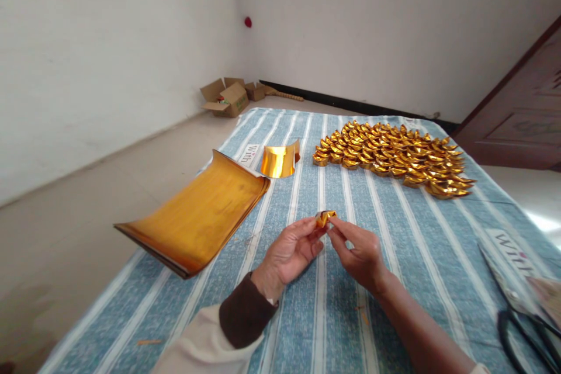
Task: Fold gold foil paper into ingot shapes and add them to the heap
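Note:
My left hand (287,254) and my right hand (359,251) meet above the middle of the table and pinch a small folded piece of gold paper (325,218) between their fingertips. To the left lies a curled stack of gold paper sheets (197,213). A single bent gold sheet (279,160) stands behind it. A large heap of finished folded gold ingots (394,158) covers the far right part of the table.
The table is covered by a blue-and-white striped cloth (307,315). Black-handled scissors (523,327) lie at the right edge. Open cardboard boxes (228,96) sit on the floor by the far wall. A dark wooden door (521,117) is at right.

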### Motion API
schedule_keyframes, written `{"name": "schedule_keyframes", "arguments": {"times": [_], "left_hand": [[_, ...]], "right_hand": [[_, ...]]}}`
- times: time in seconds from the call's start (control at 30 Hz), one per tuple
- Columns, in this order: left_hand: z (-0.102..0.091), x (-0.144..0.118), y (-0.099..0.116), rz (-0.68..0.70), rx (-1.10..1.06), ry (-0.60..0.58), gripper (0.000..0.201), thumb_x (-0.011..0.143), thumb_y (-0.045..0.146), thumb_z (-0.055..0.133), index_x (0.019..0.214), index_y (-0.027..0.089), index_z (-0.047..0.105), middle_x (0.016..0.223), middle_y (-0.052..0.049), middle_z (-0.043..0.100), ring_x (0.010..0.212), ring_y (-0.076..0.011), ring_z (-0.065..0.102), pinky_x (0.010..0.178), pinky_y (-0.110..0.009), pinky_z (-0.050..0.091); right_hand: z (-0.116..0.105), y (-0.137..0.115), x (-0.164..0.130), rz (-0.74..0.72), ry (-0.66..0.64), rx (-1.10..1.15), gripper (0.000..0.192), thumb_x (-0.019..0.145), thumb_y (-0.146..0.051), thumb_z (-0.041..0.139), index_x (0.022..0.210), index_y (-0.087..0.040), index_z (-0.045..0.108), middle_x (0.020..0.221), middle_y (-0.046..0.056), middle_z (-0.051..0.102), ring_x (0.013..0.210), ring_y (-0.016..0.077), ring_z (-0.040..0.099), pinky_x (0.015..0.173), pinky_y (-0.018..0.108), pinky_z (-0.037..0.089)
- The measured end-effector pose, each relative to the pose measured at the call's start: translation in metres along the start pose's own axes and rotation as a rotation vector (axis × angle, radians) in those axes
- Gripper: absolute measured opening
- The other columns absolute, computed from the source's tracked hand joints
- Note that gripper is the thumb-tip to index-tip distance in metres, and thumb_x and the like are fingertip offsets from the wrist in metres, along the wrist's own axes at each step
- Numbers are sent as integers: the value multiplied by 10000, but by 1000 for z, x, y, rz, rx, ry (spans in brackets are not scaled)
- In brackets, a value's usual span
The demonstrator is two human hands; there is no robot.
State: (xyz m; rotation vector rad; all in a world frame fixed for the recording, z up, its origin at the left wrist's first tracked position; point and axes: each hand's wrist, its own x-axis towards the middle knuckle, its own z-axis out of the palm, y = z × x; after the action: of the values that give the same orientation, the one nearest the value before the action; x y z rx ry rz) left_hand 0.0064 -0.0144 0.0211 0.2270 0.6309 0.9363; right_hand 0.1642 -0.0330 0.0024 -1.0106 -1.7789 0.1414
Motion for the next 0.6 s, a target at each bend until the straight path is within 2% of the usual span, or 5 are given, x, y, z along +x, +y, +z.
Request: {"name": "schedule_keyframes", "arguments": {"times": [0.17,0.3,0.5,0.6], "left_hand": [[-1,-1,-1,15,44,-88,189,743,35,725,931,55,727,889,-95,733,802,-150,688,734,-216,548],[-2,-1,0,-4,50,-108,195,710,28,749,901,65,735,872,-72,730,780,-122,673,739,-199,533],[-2,0,0,11,112,-106,279,633,54,822,899,75,738,891,-71,729,797,-132,668,740,-210,524],[-3,1,0,15,151,-97,331,610,71,847,921,80,735,909,-71,725,802,-135,666,729,-212,522]], "right_hand": [[1,-11,0,41,-5,38,277,922,-249,589,1170,-144,651,875,72,769,713,176,736,659,265,596],[1,-11,-1,31,15,-33,245,952,-248,539,1136,-162,676,908,82,772,750,192,745,669,270,597],[0,-11,-2,12,-16,-45,269,945,-243,544,1160,-131,659,852,85,770,676,184,734,619,262,589],[0,-11,-3,19,-3,-48,270,944,-236,541,1165,-144,665,914,95,771,740,193,744,658,264,599]]}}
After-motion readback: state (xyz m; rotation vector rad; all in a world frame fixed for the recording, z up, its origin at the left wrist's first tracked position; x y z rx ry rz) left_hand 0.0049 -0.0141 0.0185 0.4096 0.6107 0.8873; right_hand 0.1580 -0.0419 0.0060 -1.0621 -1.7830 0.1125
